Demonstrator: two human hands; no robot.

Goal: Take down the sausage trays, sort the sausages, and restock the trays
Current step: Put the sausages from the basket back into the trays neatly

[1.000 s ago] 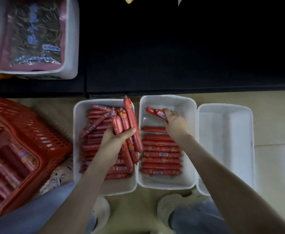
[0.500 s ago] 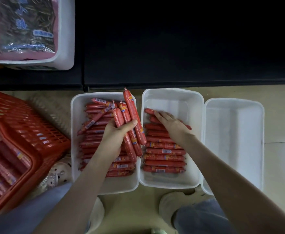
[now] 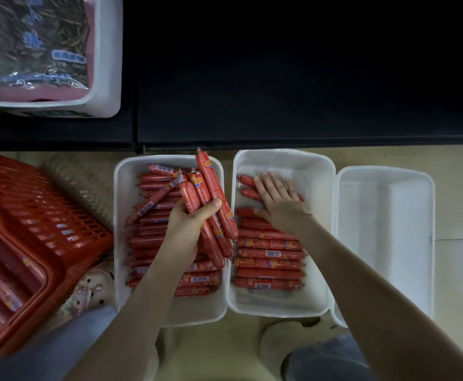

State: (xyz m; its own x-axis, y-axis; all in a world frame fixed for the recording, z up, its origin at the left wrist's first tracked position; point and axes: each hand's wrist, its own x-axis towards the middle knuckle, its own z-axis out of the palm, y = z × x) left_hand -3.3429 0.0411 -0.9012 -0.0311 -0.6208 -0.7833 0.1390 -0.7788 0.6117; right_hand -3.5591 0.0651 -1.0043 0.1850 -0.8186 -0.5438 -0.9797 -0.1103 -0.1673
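- Head view: three white sausage trays sit side by side on the floor: the left tray, the middle tray and the right tray, with neighbouring rims touching.
- The left hand grips a bundle of at least three sausages above the left tray's loose pile.
- The right hand lies flat, fingers spread, on the far end of about ten rowed sausages in the middle tray.
- A red basket at the left holds more sausages.
- The beige floor meets a dark shelf, on which a fourth white tray holds a clear bag.
- The bundle points away from the person, leaning slightly left; the rowed sausages lie crosswise, left to right.
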